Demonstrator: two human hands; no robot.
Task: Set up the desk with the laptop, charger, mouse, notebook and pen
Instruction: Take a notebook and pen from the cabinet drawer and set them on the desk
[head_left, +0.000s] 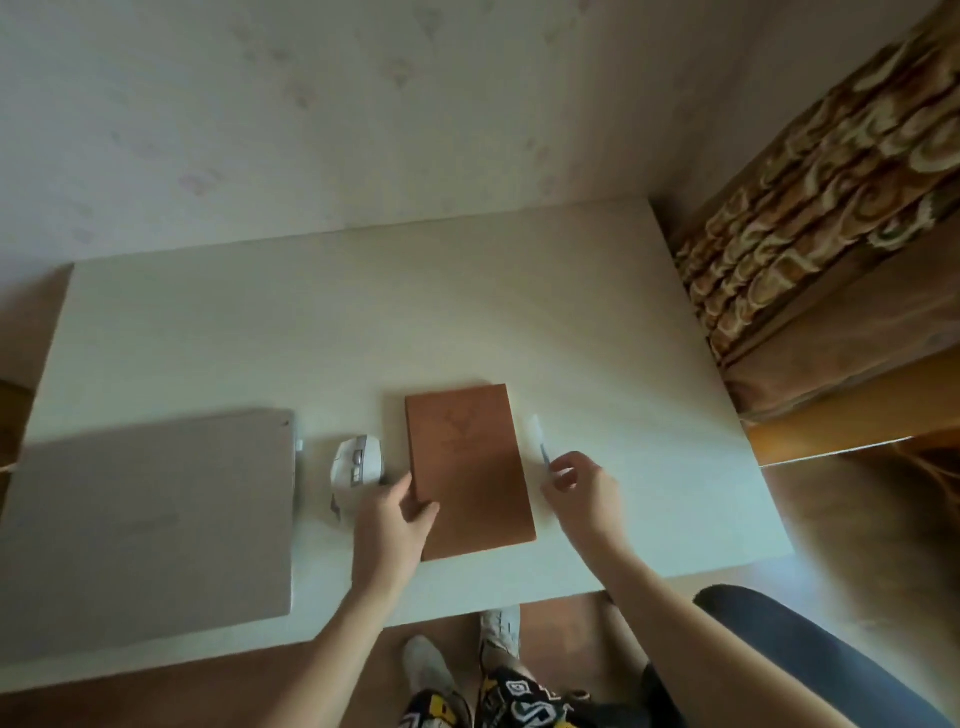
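Note:
A brown notebook (470, 470) lies closed on the white desk (363, 322), near the front edge. My left hand (392, 525) grips its left edge, thumb on the cover. To the right of the notebook, a white and blue pen (537, 436) is pinched at its lower end by the fingertips of my right hand (582, 491). A white mouse (356, 467) sits just left of the notebook, close to my left hand. A closed silver laptop (150, 514) lies at the desk's left front, with a small white plug (300, 445) at its right side.
A wall runs along the back of the desk. A patterned brown bed or sofa (810, 234) stands to the right. A dark chair seat (810, 654) is at the lower right. My feet and wooden floor show below the desk's front edge.

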